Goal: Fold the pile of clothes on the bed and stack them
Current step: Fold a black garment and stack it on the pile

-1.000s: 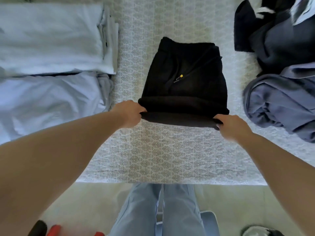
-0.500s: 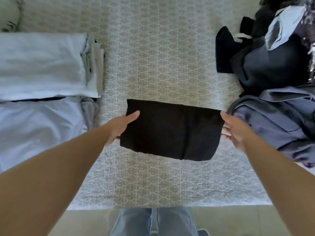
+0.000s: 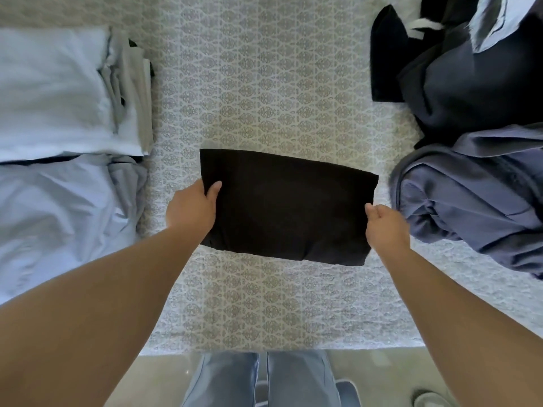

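A folded black garment [image 3: 288,207] forms a flat rectangle over the middle of the patterned bedspread [image 3: 264,83]. My left hand [image 3: 192,208] grips its left edge, thumb on top. My right hand [image 3: 385,227] grips its right edge with curled fingers. To the left lie folded pale blue clothes: one stack [image 3: 58,92] at the back, another folded piece [image 3: 58,218] nearer me. On the right sits the unfolded pile, with dark navy and black clothes [image 3: 458,77] at the back and a grey-blue garment [image 3: 476,207] in front.
The bed's near edge [image 3: 279,348] runs across the bottom, with floor and my jeans-clad legs [image 3: 264,380] below it. Bare bedspread shows between the folded stacks and the pile, beyond the black garment.
The black garment went from lying open with a drawstring showing to a compact folded rectangle held by both hands. My left hand shifted onto its left edge; the right fingers curled on the right edge.
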